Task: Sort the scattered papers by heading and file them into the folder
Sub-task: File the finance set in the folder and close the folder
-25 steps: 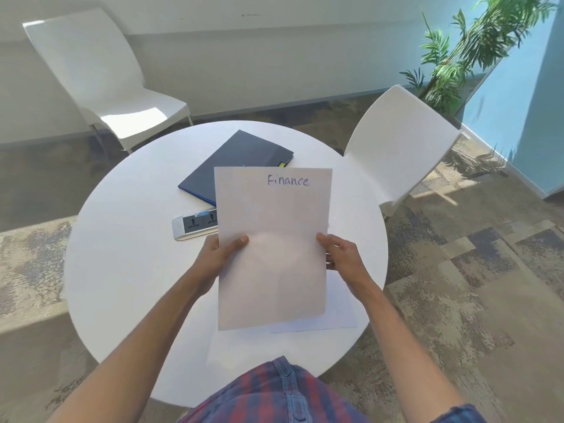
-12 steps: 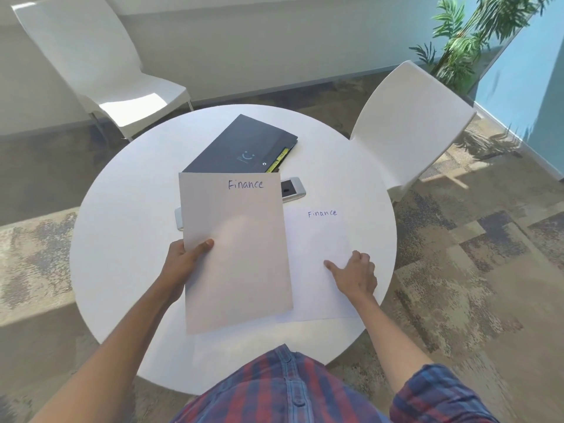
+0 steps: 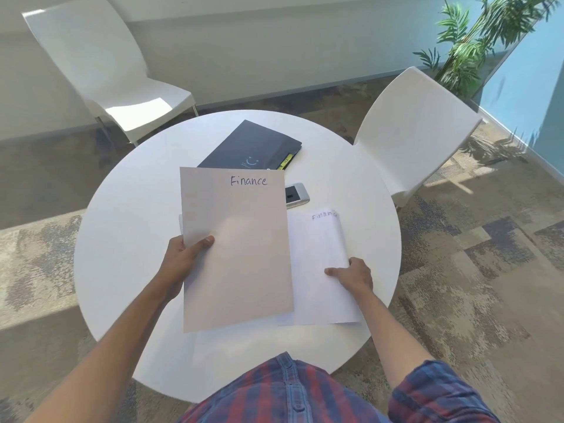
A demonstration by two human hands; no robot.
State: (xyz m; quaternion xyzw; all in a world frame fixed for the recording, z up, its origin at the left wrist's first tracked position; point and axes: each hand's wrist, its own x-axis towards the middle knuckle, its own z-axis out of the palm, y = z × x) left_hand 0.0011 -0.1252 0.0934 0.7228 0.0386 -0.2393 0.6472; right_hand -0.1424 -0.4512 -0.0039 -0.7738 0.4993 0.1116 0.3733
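The left hand [image 3: 180, 264] pinches 1 sheet [image 3: 235, 248] headed "Finance" above the table [image 3: 128, 239]. The right hand [image 3: 354, 274] grips the curled edge of a second sheet [image 3: 317, 270] lying there. The dark folder [image 3: 244, 148] lies closed beyond, beside a phone [image 3: 296, 193].

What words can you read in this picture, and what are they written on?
"Finance": handwritten atop the white paper sheet held in the left hand.
"Financ", its end cut off by a curl: the white sheet on the table under the right hand.
Dark blue folder: smile logo, yellow tab print unreadable.
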